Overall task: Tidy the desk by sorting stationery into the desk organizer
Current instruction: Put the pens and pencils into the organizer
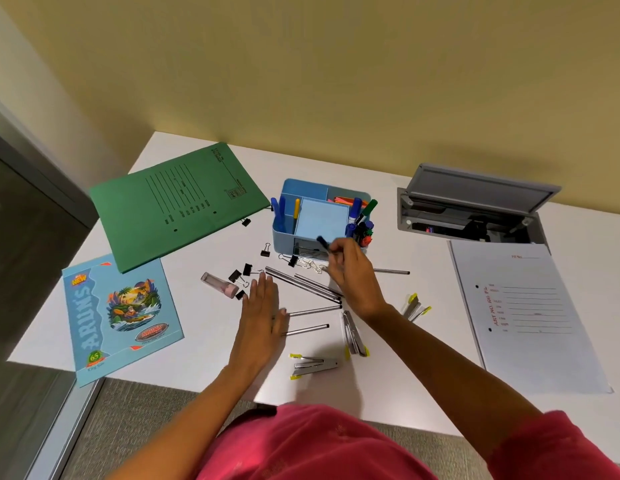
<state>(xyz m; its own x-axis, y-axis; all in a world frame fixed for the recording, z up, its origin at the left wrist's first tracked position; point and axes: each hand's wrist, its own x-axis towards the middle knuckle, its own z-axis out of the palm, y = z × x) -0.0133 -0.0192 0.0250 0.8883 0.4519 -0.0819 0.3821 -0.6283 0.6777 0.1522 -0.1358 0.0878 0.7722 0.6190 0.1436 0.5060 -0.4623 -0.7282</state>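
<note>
A light blue desk organizer (288,195) stands mid-desk, holding markers, pens and a blue note pad. My right hand (350,268) grips a dark pen (323,242) just in front of the organizer's front edge. My left hand (262,306) lies flat with straight fingers on the white desk, over the ends of two grey pens (310,320). More grey pens (301,284) lie between my hands, and one (391,271) lies to the right. Black binder clips (239,275), paper clips (310,265), a clear pink eraser case (220,284) and several staplers (315,365) are scattered around.
A green folder (177,202) lies at the back left and a blue notebook (118,317) at the front left edge. A white file (530,313) lies at the right. An open grey cable box (471,209) is set into the desk at the back right.
</note>
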